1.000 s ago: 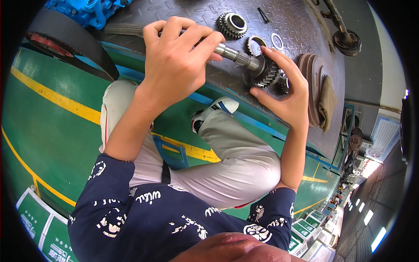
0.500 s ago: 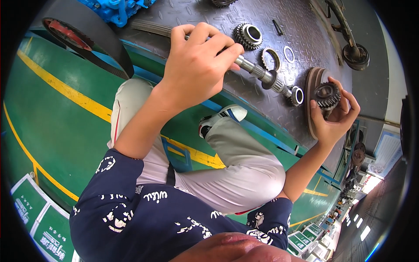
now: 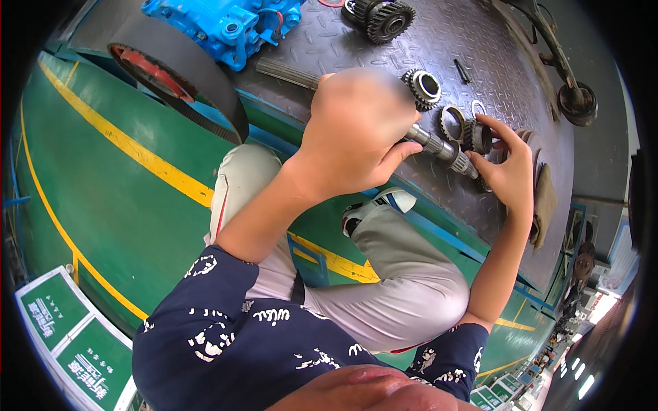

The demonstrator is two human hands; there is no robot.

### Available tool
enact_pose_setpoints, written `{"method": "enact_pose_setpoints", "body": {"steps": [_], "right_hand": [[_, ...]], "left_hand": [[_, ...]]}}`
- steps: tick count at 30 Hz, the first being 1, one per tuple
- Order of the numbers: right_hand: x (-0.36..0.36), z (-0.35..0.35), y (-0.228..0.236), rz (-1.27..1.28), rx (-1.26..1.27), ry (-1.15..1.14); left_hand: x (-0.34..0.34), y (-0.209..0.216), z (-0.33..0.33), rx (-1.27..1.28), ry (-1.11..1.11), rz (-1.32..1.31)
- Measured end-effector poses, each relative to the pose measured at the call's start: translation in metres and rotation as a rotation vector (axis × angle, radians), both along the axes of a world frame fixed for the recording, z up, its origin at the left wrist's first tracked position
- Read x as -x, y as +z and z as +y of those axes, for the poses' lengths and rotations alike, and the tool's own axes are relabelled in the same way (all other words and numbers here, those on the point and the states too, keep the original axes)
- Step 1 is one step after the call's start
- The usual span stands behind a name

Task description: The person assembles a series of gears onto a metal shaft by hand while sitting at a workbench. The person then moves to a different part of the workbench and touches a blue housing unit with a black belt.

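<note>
My left hand (image 3: 360,133) is closed around a long splined metal shaft (image 3: 439,146), which lies slanted over the near edge of the metal-topped bench; blur hides part of the fingers. In my right hand (image 3: 513,168), a dark toothed gear (image 3: 478,137) is gripped between fingers and thumb, beside the shaft's right end. I cannot tell whether the gear touches the shaft. Just beyond the shaft stand a gear with a bright collar (image 3: 423,89) and a toothed ring (image 3: 452,123). A thin pale ring (image 3: 478,107) lies partly behind my right fingers.
A blue machine housing (image 3: 229,31) and a wide black belt (image 3: 233,113) occupy the left side. More gears (image 3: 388,22) sit at the back, near a small dark pin (image 3: 462,70). Brown discs (image 3: 536,144) and a brown cloth (image 3: 545,205) lie at the bench's right edge.
My right hand has carried the gear leftward from over the brown discs to the shaft's right end. My left hand keeps its hold on the shaft. The whole view has shifted.
</note>
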State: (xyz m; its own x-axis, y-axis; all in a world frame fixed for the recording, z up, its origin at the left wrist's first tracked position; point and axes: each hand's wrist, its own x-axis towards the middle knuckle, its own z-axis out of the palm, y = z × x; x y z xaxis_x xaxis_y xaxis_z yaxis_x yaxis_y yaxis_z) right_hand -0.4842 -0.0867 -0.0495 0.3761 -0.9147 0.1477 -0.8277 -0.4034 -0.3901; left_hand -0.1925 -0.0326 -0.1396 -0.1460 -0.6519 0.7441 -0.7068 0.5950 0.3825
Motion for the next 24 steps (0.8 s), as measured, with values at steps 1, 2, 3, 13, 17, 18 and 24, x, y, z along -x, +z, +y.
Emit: {"method": "enact_pose_setpoints", "body": {"steps": [1,2,3,13,17,18,24], "right_hand": [[-0.002,-0.002,0.001,-0.002,-0.027,-0.004],[-0.005,-0.004,0.003,0.001,-0.053,-0.007],[-0.007,-0.005,0.007,0.003,-0.080,-0.010],[-0.094,-0.015,0.035,0.129,0.190,0.305],[-0.141,-0.051,0.014,0.023,0.269,0.344],[-0.150,-0.061,0.013,0.015,0.269,0.322],[-0.197,-0.098,0.015,0.149,0.265,0.344]], "left_hand": [[0.000,0.001,0.000,-0.005,-0.008,0.005],[-0.001,0.001,0.000,-0.004,-0.004,0.004],[0.000,0.001,-0.001,-0.007,-0.003,-0.001],[-0.001,-0.006,-0.001,0.034,-0.031,0.098],[-0.004,-0.005,0.001,0.039,-0.083,0.165],[-0.004,-0.006,0.001,0.046,-0.102,0.170],[-0.010,-0.012,0.004,0.082,-0.179,0.161]]}}
